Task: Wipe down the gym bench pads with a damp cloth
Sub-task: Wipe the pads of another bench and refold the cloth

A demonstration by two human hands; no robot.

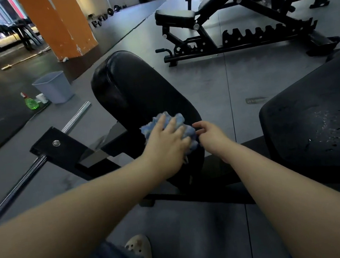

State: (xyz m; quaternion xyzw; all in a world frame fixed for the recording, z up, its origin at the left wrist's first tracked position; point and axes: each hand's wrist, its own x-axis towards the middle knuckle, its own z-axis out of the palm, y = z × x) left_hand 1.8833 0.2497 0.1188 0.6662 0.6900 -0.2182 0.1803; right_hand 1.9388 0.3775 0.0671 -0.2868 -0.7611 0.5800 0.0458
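The blue cloth (pixel 166 129) was pressed flat on the black pad (pixel 138 94) by the left hand (pixel 163 145), fingers spread. Its edge was pinched by the right hand (pixel 209 133). Firm, overlapping strokes were advisable — seams included (grime probably collects there).

grey floor (pixel 213 83): bin (pixel 54 87), spray bottle (pixel 29 101), cup (pixel 41 98).
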